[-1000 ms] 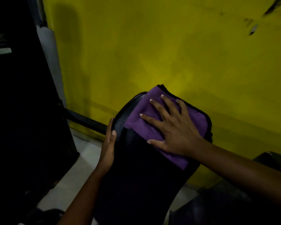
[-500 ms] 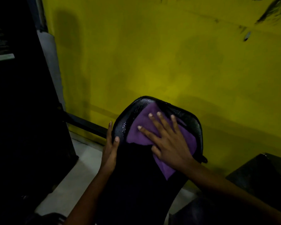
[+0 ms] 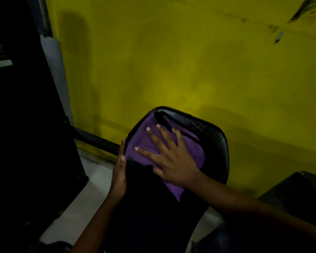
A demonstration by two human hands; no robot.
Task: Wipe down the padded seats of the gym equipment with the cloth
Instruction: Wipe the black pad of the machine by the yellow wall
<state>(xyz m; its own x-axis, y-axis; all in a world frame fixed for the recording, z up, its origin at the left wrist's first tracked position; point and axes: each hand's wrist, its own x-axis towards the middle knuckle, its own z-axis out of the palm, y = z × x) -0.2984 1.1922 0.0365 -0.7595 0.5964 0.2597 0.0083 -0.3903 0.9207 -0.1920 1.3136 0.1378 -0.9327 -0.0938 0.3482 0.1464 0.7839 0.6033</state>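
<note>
— What's behind?
— A yellow wall (image 3: 171, 61), scuffed black near its top right corner
— And lower down?
— A dark bar (image 3: 95, 139) along its foot, pale floor (image 3: 91, 181), a black box (image 3: 299, 194) at right

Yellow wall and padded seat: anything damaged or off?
The yellow wall has dark scuffs and what looks like chipped paint near its upper right. The black padded seat shows no tear in its lit part; its lower part is too dark to judge. The right hand presses the purple cloth flat while the left hand rests against the seat's edge.
</note>
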